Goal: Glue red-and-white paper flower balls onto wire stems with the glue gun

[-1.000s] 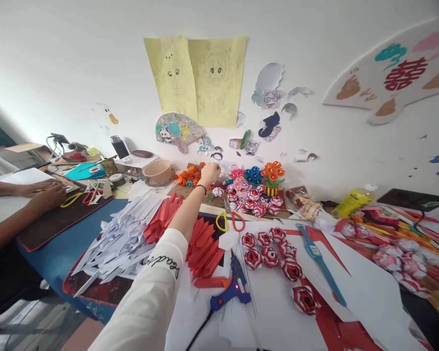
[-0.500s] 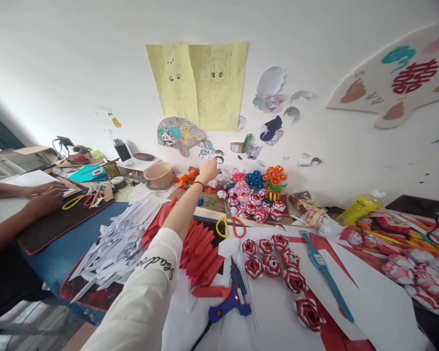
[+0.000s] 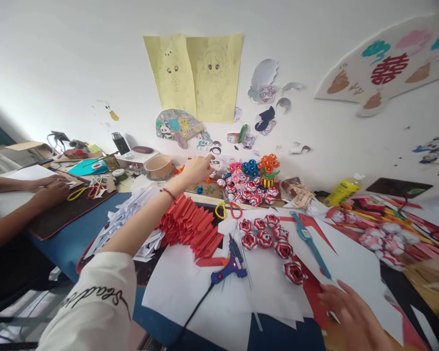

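Head view: your left hand point(image 3: 197, 169) reaches across the tabletop point(image 3: 278, 335), fingers curled, any hold impossible to tell. Your right hand point(image 3: 353, 309) spreads empty fingers near the blue watch point(image 3: 311, 243) on white paper point(image 3: 356, 253), its long axis slanting away back-left.

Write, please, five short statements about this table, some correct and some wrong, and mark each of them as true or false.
1. The left hand is stretched toward the back of the table. True.
2. The right hand is gripping the glue gun. False: the glue gun lies on white paper, apart from the right hand.
3. Most red paper strips lie right of the white paper strips in the picture. True.
4. The striped pot has blue flowers. False: the striped pot has orange flowers.
5. Yellow sheets with drawings hang on the wall. True.
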Motion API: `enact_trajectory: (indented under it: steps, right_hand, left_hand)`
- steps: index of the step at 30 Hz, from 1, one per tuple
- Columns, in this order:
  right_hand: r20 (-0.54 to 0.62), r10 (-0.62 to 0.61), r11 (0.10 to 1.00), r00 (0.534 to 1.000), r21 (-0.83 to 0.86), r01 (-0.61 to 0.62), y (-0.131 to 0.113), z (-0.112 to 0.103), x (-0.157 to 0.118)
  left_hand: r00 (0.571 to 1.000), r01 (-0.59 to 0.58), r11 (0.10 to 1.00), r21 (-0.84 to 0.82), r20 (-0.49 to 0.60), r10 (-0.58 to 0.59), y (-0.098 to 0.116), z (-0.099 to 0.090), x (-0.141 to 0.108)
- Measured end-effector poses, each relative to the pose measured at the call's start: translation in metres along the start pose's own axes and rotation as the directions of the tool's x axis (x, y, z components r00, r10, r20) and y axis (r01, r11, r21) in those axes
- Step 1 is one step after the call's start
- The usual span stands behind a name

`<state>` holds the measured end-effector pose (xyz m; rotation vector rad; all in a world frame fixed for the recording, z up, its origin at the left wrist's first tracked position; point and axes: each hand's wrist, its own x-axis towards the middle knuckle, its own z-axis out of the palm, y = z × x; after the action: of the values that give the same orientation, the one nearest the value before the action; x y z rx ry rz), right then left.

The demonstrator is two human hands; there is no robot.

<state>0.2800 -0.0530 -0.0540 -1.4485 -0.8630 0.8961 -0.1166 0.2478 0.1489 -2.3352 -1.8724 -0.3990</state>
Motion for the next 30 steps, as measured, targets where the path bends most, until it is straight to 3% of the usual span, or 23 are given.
enact_trajectory:
  steps: [5, 8, 10, 12, 14, 18, 22, 30]
  right_hand:
    - [0.060, -0.177, 0.977, 0.982, -0.114, 0.183, -0.016, 0.032, -0.005]
    - [0.199, -0.278, 0.892, 0.940, -0.311, 0.329, -0.025, 0.067, 0.008]
    - [0.325, -0.406, 0.728, 0.854, -0.449, 0.518, -0.031, 0.094, 0.023]
    - [0.497, -0.460, 0.437, 0.735, -0.594, 0.675, -0.036, 0.120, 0.041]
    - [0.565, -0.448, 0.341, 0.693, -0.609, 0.716, -0.039, 0.142, 0.057]
    - [0.660, -0.398, 0.199, 0.638, -0.616, 0.762, -0.037, 0.168, 0.078]
    - [0.713, -0.361, 0.114, 0.601, -0.606, 0.788, -0.033, 0.172, 0.086]
    - [0.720, -0.330, 0.073, 0.610, -0.625, 0.777, -0.038, 0.161, 0.081]
  left_hand:
    - [0.991, -0.120, 0.992, -0.045, 0.058, 0.122, 0.039, 0.005, -0.089]
    - [0.971, -0.183, 0.980, -0.083, 0.138, 0.193, 0.060, 0.020, -0.153]
    - [0.959, -0.191, 0.976, -0.102, 0.192, 0.207, 0.070, 0.033, -0.191]
    - [0.956, -0.169, 0.979, -0.113, 0.223, 0.191, 0.077, 0.046, -0.223]
    - [0.960, -0.135, 0.983, -0.120, 0.230, 0.160, 0.081, 0.056, -0.247]
    - [0.968, -0.091, 0.983, -0.159, 0.218, 0.125, 0.081, 0.071, -0.269]
    - [0.971, -0.093, 0.980, -0.176, 0.201, 0.128, 0.082, 0.086, -0.277]
    - [0.984, -0.059, 0.988, -0.140, 0.159, 0.081, 0.089, 0.114, -0.285]
